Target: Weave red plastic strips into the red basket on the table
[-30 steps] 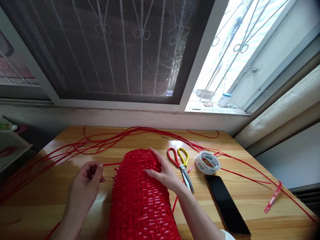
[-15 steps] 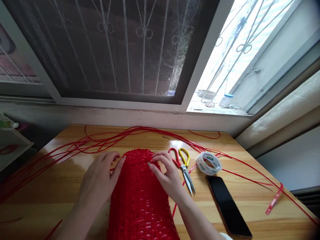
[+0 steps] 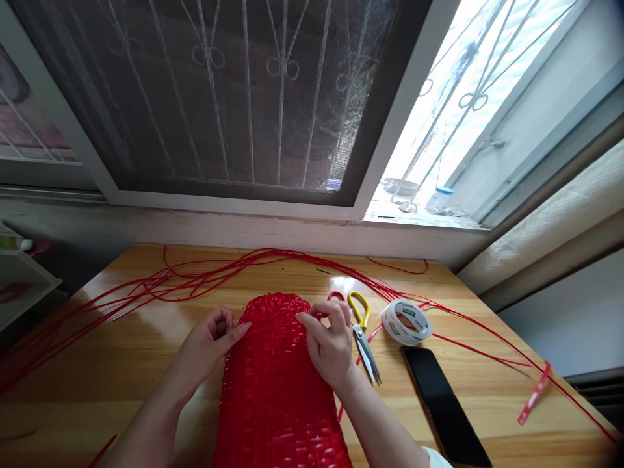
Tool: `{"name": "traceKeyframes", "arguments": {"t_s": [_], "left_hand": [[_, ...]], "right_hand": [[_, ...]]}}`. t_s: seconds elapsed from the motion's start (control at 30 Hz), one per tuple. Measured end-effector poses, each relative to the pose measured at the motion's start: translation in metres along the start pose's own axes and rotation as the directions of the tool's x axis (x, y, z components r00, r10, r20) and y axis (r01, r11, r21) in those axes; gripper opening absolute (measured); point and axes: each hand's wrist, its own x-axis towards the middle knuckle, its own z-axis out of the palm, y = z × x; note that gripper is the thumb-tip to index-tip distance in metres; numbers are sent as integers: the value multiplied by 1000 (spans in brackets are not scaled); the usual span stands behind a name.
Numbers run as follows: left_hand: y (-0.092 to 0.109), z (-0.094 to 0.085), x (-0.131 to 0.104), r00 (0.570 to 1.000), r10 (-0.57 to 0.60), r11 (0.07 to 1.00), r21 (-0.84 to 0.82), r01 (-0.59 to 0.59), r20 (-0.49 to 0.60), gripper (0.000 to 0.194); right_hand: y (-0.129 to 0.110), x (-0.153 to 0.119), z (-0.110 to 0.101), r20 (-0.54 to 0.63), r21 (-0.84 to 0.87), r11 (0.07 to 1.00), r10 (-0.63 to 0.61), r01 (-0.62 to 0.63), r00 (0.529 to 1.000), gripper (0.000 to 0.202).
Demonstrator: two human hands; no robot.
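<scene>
A long red woven piece, made of glossy plastic strips and shaped like a basket, lies in front of me and runs off the bottom edge. My left hand grips its far left edge, thumb on the weave and the other fingers curled. At the far right edge, my right hand is closed, with thumb and forefinger near the weave; what is between those fingertips is hidden. Scissors with one red and one yellow handle lie just beyond my right hand, which covers part of the red handle.
Long red strands stretch across the back of the wooden table. On the right are a tape roll, a black phone and a short red strip. A window frame rises behind the table.
My left hand has rolled its fingers inward at the left edge. The right hand has moved slightly right and curled, now covering part of the scissors' red handle. The woven piece has shifted slightly right.
</scene>
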Motion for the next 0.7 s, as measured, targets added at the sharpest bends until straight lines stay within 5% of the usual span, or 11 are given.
{"name": "traceKeyframes", "arguments": {"t_s": [0.1, 0.2, 0.3, 0.47, 0.7], "left_hand": [[-2, -5, 1, 981, -160, 902, -387, 190, 110, 44], [-5, -9, 2, 965, -214, 722, -641, 260, 151, 39], [-9, -10, 3, 969, -210, 616, -752, 232, 127, 32], [-15, -10, 4, 983, -176, 390, -913, 122, 56, 15], [-17, -7, -1, 999, -32, 92, -995, -28, -31, 23]], "right_hand": [[1, -3, 6, -32, 61, 995, 81, -79, 996, 34], [1, 1, 4, 64, 164, 983, 74, -84, 995, 34], [2, 5, -2, 238, 306, 936, 101, -174, 966, 42], [4, 3, 1, 493, 413, 813, 181, -412, 851, 50], [4, -2, 18, 505, 408, 710, 348, -574, 790, 31]]}}
